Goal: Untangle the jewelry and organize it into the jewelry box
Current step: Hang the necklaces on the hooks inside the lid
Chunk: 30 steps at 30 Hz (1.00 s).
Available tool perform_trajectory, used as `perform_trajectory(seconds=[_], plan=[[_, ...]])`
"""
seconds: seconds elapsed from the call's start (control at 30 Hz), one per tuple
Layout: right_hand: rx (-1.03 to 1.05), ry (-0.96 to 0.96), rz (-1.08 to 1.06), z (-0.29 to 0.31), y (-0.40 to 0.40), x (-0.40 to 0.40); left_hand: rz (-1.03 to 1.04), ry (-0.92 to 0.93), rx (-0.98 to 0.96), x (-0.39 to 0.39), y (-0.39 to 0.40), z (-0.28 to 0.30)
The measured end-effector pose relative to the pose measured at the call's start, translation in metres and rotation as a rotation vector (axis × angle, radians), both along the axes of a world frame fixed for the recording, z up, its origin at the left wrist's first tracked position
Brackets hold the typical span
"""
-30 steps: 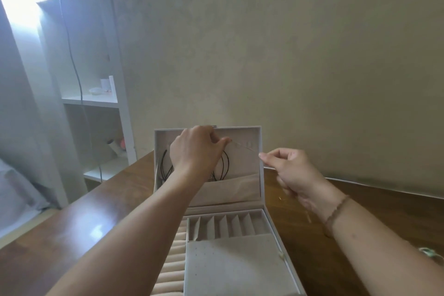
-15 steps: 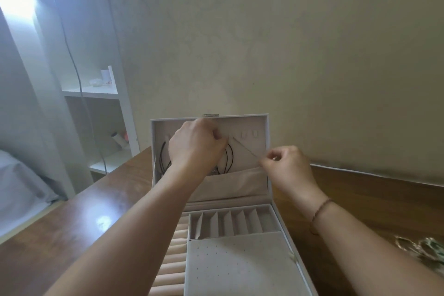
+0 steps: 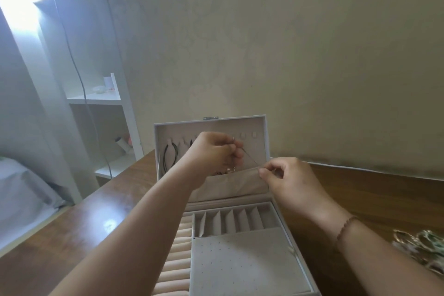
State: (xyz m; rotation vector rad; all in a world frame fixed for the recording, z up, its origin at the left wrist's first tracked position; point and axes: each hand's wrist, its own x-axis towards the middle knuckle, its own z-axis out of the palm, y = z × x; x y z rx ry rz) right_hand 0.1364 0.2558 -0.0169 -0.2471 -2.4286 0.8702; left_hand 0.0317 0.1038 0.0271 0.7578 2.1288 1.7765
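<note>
Head view. A jewelry box (image 3: 240, 262) is set open on a wooden table (image 3: 72, 235), its lid (image 3: 259, 127) upright. A thin chain (image 3: 249, 160) is stretched between two hands in front of the lid. One end is pinched by the left hand (image 3: 216, 154), fingers curled, up by the lid's hooks; the other end is pinched by the right hand (image 3: 290, 180) at the lid pocket (image 3: 230, 185). Black cord necklaces (image 3: 170, 156) are hung at the lid's left side. More jewelry (image 3: 422, 247) is lying on the table at the right edge. A white shelf unit (image 3: 105, 103) is placed at the left.
</note>
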Motion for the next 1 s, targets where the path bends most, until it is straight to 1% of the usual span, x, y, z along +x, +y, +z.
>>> perform_trajectory(seconds=[0.07, 0.17, 0.27, 0.33, 0.57, 0.67, 0.73, 0.87, 0.93, 1.0], plan=[[-0.022, -0.004, 0.019, -0.002, 0.001, 0.002, 0.029, 0.046, 0.015, -0.003, 0.006, -0.002], [-0.051, -0.013, 0.018, -0.004, 0.004, 0.004, 0.130, 0.189, 0.021, -0.006, 0.015, -0.011], [-0.077, -0.011, 0.020, -0.005, 0.006, 0.006, 0.214, 0.253, 0.075, -0.004, 0.021, -0.021], [-0.105, -0.018, 0.027, -0.005, 0.007, 0.007, 0.247, 0.319, 0.073, -0.004, 0.023, -0.027], [-0.122, -0.008, 0.037, -0.006, 0.013, 0.013, 0.229, 0.624, -0.109, 0.000, 0.019, -0.042], [-0.115, -0.009, 0.039, -0.006, 0.013, 0.013, 0.224, 0.649, -0.137, 0.004, 0.020, -0.046], [-0.114, 0.000, 0.046, -0.004, 0.012, 0.014, 0.229, 0.670, -0.192, 0.004, 0.021, -0.049], [-0.110, 0.005, 0.058, -0.002, 0.010, 0.017, 0.300, 0.807, -0.359, 0.010, 0.021, -0.050], [-0.098, 0.008, 0.060, 0.000, 0.010, 0.021, 0.361, 0.911, -0.515, 0.016, 0.019, -0.047], [-0.090, 0.019, 0.065, 0.003, 0.011, 0.025, 0.371, 0.938, -0.618, 0.019, 0.019, -0.046]])
